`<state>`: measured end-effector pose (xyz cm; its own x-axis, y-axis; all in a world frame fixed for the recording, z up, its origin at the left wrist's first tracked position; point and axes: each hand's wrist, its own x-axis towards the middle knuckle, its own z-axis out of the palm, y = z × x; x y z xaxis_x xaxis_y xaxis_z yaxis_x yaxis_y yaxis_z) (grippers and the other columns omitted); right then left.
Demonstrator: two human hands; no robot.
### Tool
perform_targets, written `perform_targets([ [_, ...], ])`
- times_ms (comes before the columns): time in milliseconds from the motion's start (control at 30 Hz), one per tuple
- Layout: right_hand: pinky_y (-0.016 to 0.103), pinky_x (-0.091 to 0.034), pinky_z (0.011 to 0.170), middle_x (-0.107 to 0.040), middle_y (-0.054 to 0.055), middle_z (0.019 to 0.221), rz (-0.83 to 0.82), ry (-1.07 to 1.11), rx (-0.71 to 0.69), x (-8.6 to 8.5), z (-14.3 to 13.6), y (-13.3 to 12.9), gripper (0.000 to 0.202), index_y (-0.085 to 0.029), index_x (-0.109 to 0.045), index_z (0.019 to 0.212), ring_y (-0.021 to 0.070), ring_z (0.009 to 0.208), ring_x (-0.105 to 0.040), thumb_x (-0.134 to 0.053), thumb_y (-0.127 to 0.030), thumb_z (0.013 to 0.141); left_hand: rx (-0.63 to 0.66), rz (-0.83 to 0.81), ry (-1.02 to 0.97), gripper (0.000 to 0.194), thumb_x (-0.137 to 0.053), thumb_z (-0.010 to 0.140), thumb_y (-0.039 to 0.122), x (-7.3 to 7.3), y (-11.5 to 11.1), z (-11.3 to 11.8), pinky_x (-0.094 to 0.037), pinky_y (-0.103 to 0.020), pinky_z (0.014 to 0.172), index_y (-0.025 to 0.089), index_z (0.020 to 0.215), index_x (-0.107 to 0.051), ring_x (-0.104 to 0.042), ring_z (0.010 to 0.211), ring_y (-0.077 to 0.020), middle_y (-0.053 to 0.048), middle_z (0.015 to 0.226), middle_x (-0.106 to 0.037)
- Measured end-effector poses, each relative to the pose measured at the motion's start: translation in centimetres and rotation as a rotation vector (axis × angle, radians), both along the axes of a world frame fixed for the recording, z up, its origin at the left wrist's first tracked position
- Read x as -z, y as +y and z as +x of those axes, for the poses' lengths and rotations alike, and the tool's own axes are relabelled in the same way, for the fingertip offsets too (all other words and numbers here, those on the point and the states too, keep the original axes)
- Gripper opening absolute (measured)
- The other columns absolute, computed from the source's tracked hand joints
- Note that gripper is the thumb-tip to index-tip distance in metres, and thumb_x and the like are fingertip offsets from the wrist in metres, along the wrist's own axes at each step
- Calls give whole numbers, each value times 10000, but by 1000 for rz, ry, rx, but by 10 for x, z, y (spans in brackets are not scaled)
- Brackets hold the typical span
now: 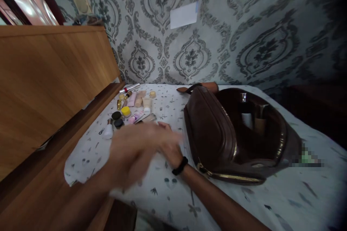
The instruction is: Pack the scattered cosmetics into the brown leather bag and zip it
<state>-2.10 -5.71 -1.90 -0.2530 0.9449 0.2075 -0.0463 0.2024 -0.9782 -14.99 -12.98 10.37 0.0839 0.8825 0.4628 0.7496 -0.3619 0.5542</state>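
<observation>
My left hand (135, 149) is smeared by motion over the patterned white cloth, in front of my right hand (169, 148), which wears a black wristband. The left hand hides part of the right one, and what either holds cannot be made out. Beyond them lie small cosmetics: a yellow-lidded jar (125, 111), dark round jars (116, 116), a white bottle (108, 130), a cream tube (147, 105) and a pink tube (132, 99). To the right, a brown leather bag (208, 126) gapes open with a bottle (247, 118) and a brown-toned bottle (260, 121) inside.
A wooden panel (54, 79) borders the cloth (170, 178) on the left. Behind stands a grey patterned wall (189, 54) with a white paper (184, 16). A silver tube (132, 87) lies near the wall. At the right edge is a blurred-out green item (307, 157).
</observation>
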Motion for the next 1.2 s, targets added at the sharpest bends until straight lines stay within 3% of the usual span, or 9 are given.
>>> perform_targets([
  [67,449,-477,998,-609,115,1219,31,-26,-7,1,-1,0,557,-188,-514,1234,276,1144,-588,-677,-400,745,-18,-14,104,336,-411,974,262,4,31,-12,-543,-364,900,251,1206,-655,-673,977,-206,-43,1021,-731],
  [167,460,-481,994,-601,114,1233,42,-71,5,4,-2,0,579,-196,-489,1258,278,1150,-586,-671,-361,734,-363,-284,519,345,-411,938,141,20,77,-40,-496,-333,941,196,1204,-624,-638,1097,-213,-81,1185,-699],
  [233,457,-480,999,-599,110,1235,55,-94,15,6,-3,1,583,-200,-486,1261,279,1156,-585,-667,-350,728,-434,-383,596,295,-465,933,190,35,95,-58,-503,-354,898,179,1176,-632,-635,1116,-257,-115,1193,-692],
  [400,454,-462,1032,-606,102,1238,88,-143,21,10,-4,2,594,-201,-483,1272,274,1169,-585,-663,-318,718,-484,-473,670,226,-556,909,309,60,101,-77,-496,-329,819,200,1092,-631,-655,1082,-270,-106,1137,-710],
  [600,453,-460,1041,-631,102,1238,93,-168,14,9,-3,0,599,-199,-493,1279,275,1166,-599,-644,-247,702,-562,-396,697,250,-485,943,348,63,92,-76,-476,-350,830,186,1072,-624,-645,1068,-288,-129,1060,-715],
  [767,466,-464,1041,-635,113,1249,70,-190,21,10,-3,1,622,-198,-491,1295,291,1177,-600,-638,-258,693,-548,-328,706,341,-445,968,441,55,95,-77,-460,-360,889,188,967,-674,-629,1079,-294,-123,987,-726],
  [900,475,-472,1029,-625,123,1259,57,-208,19,13,-4,2,630,-191,-487,1304,299,1175,-600,-625,-294,698,-485,-299,701,358,-423,987,446,50,122,-66,-408,-382,1001,189,1094,-648,-607,1144,-287,-120,1060,-730],
  [1033,456,-491,1009,-636,120,1243,69,-192,24,12,-4,1,619,-192,-504,1291,297,1163,-609,-626,-283,692,-443,-350,688,456,-520,933,508,55,151,-48,-469,-386,899,146,1206,-573,-633,1105,-318,-168,1146,-702],
  [1200,455,-505,992,-651,124,1224,86,-194,30,12,-3,1,607,-183,-516,1288,299,1142,-623,-626,-266,696,-367,-368,707,403,-561,916,316,65,156,-43,-477,-341,867,171,1289,-519,-625,1117,-279,-142,1167,-685],
])
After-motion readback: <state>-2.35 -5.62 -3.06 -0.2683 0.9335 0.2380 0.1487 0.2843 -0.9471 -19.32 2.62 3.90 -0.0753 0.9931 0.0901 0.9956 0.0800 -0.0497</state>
